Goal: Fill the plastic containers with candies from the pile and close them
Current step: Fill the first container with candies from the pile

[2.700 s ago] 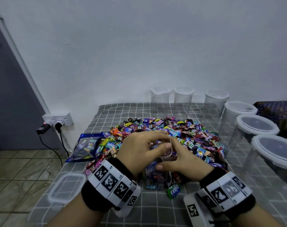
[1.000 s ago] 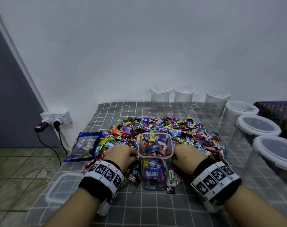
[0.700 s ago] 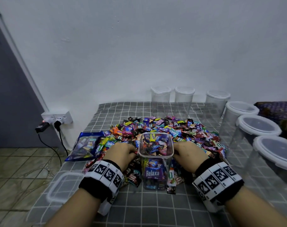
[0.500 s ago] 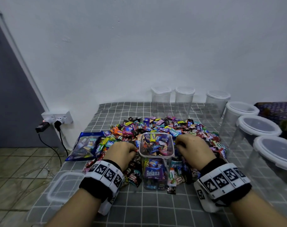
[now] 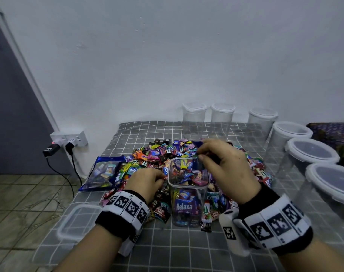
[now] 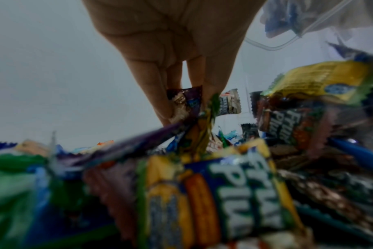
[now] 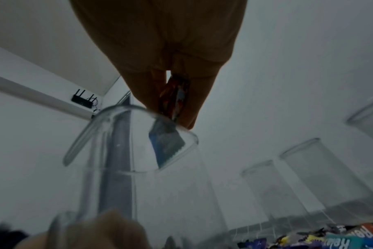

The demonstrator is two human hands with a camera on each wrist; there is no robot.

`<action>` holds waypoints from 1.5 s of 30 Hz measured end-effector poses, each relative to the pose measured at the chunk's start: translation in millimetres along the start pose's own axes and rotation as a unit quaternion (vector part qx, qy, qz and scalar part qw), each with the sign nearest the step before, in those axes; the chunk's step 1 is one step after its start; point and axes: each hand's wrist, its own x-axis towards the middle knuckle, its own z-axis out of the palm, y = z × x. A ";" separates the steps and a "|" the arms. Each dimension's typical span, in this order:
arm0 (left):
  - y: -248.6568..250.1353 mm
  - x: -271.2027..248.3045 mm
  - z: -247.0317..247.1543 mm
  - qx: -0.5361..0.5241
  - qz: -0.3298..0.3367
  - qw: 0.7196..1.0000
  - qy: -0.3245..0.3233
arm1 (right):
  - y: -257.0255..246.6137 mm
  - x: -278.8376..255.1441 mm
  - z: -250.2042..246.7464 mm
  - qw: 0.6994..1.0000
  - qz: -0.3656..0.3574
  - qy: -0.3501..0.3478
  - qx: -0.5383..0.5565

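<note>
A clear plastic container (image 5: 188,203), nearly full of wrapped candies, stands open at the near edge of the candy pile (image 5: 163,154). My right hand (image 5: 201,154) hovers over its far right rim (image 7: 126,134) and pinches a few candies (image 7: 175,96), one blue wrapper hanging into the mouth. My left hand (image 5: 159,176) lies low in the pile just left of the container, fingers curled round several wrappers (image 6: 187,104). The container's lid (image 5: 79,220) lies on the cloth at the near left.
Several empty lidded containers (image 5: 290,138) line the back and right side of the grey checked cloth (image 5: 167,248). A blue candy bag (image 5: 102,173) lies left of the pile. A wall socket with plugs (image 5: 69,140) sits beyond the left edge.
My right hand has risen from the pile beside the container to above its rim, carrying candies. My left hand has stayed in the pile at the container's left.
</note>
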 end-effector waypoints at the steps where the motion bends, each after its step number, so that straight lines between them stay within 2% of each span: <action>1: -0.1 -0.1 -0.1 -0.002 0.001 1.000 0.001 | -0.4 -2.1 3.9 1.000 -0.005 -0.013 0.002; 7: -1.2 -0.4 0.5 -0.011 0.002 1.000 0.006 | -6.2 -8.8 15.9 0.998 -0.023 -0.057 0.014; 13: -1.7 -0.3 0.3 -0.019 0.001 1.000 0.006 | -9.8 -13.6 18.3 0.991 0.035 -0.110 0.063; 18: -0.7 -0.3 -1.2 -0.024 -0.002 1.000 0.008 | -14.1 -16.1 14.7 0.986 0.085 -0.102 0.103; 22: -1.3 -0.5 -2.9 -0.047 0.008 0.998 0.048 | -4.5 -20.0 10.6 0.944 0.205 -0.196 0.168; 27: 0.2 -7.4 -10.5 -0.156 0.020 0.977 0.146 | 5.2 -30.8 15.0 0.911 0.266 -0.215 0.233; 30: 5.2 -9.7 -21.6 -0.224 0.025 0.956 0.189 | 9.9 -35.6 18.3 0.905 0.279 -0.222 0.232; 34: 16.6 -8.4 -41.0 -0.273 0.068 0.938 0.203 | 14.1 -35.4 19.4 0.906 0.276 -0.221 0.233; 40: 34.8 -13.9 -50.3 -0.293 0.132 0.928 0.191 | 17.3 -37.1 22.0 0.908 0.272 -0.211 0.238; 45: 45.1 -17.8 -41.3 -0.333 0.140 0.920 0.152 | 18.2 -36.2 22.3 0.910 0.271 -0.214 0.231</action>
